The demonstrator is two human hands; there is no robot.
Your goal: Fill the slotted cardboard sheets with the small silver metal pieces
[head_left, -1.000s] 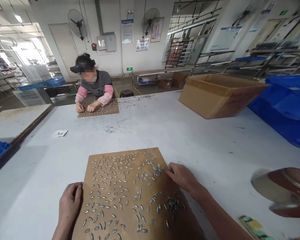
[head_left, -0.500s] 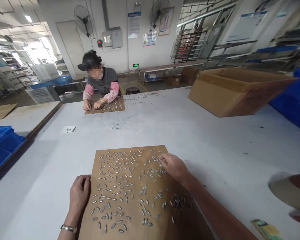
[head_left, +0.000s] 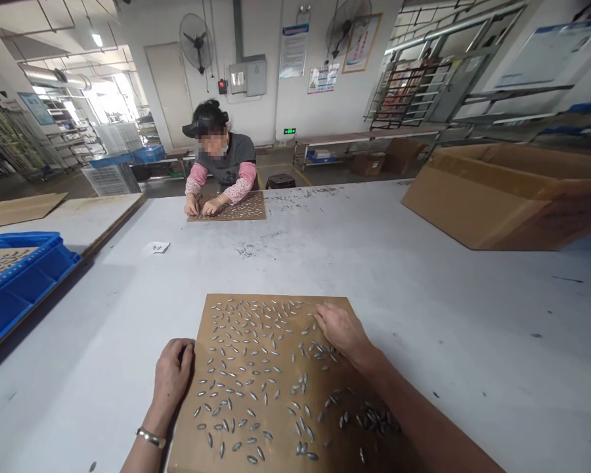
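A brown cardboard sheet [head_left: 187, 453] lies before me, scattered with many small spindle-shaped silvery metal pieces [head_left: 254, 372]. They are spread singly on the left and bunched in a dark heap [head_left: 377, 418] at the lower right. Beside the sheet's left edge rests my left hand [head_left: 174, 368], fingers curled and touching the edge; what they hold, if anything, is hidden. My right hand [head_left: 342, 328] reaches over the right side to the upper part, thumb and fingers pinched around what looks like one metal piece. Several loose pieces lie just below its fingertips.
Across the white table [head_left: 325, 256], a co-worker [head_left: 224, 161] bends over another cardboard sheet [head_left: 249, 209] with pieces. A large cardboard box [head_left: 487, 203] stands at right. At left is a blue crate [head_left: 29, 282] holding similar pieces. A paper slip [head_left: 157, 247] lies on the table.
My view has turned left, showing more of the blue crate. My right hand has shifted left across the upper part of the sheet. My left hand stays by the edge.
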